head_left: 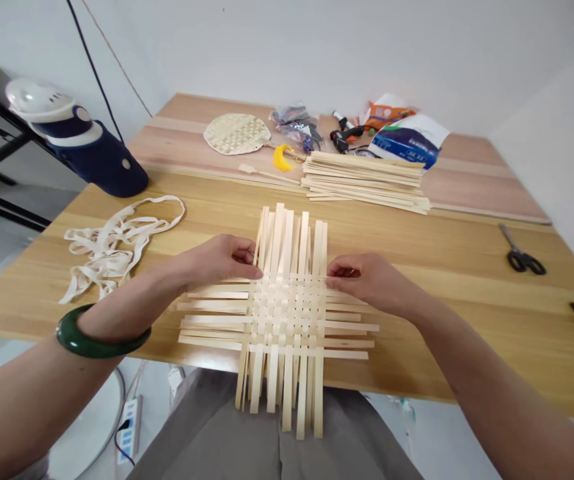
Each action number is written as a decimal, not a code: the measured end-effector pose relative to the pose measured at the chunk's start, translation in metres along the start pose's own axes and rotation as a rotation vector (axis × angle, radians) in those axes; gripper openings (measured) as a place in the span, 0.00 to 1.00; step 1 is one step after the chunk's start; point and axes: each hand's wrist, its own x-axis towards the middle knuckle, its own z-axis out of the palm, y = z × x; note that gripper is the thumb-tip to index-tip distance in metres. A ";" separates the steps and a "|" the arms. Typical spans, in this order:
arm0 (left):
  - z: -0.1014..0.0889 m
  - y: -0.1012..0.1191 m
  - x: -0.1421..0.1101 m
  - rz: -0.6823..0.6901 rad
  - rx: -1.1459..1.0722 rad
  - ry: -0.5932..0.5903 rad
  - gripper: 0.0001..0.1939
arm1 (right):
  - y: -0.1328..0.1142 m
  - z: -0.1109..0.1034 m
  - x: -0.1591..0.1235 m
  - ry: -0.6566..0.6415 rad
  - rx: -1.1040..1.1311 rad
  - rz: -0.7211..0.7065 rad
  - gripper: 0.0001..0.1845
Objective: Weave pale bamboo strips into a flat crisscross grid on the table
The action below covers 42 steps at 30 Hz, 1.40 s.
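Your left forearm (pixel 11 400) lay closest, a green bangle (pixel 97 346) around it, above the grey trousers (pixel 217 433). The woven mat (pixel 287 307) sat at the near edge of the table (pixel 447 267), its lower strip ends reaching out over your lap. Your left hand (pixel 221 257) had thumb and fingers pinched at the mat's upper left corner, and your right hand (pixel 371 280) was pinched at the upper right; whether both gripped the same strip, you couldn't tell. Uneven pulling there could have skewed the top row or opened gaps, since the strip ends were loose on every side. Too sharp a bend might have split a thin strip, and a knee nudging the overhanging ends could have shifted the weave. The bundle of strips (pixel 361 177) lay beyond.
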 end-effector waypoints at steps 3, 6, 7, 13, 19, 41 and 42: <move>0.002 0.005 -0.005 -0.019 -0.011 0.038 0.13 | 0.000 -0.002 -0.001 -0.017 0.046 -0.020 0.12; 0.003 0.005 -0.008 -0.002 0.011 0.062 0.13 | 0.001 -0.004 -0.002 -0.028 0.058 -0.021 0.13; 0.003 0.005 -0.009 0.011 0.017 0.066 0.13 | 0.001 -0.005 -0.002 -0.030 0.064 -0.019 0.13; 0.003 0.005 -0.010 0.067 0.024 0.066 0.13 | -0.001 -0.009 0.001 -0.043 0.162 0.020 0.14; 0.007 0.006 -0.010 0.048 0.014 0.102 0.13 | 0.005 -0.012 0.005 -0.080 0.145 0.030 0.17; 0.012 0.007 -0.009 0.015 -0.008 0.047 0.15 | 0.005 -0.017 0.020 -0.205 0.067 0.080 0.14; 0.013 0.006 -0.008 0.009 -0.011 0.054 0.16 | 0.004 -0.016 0.020 -0.203 0.061 0.073 0.14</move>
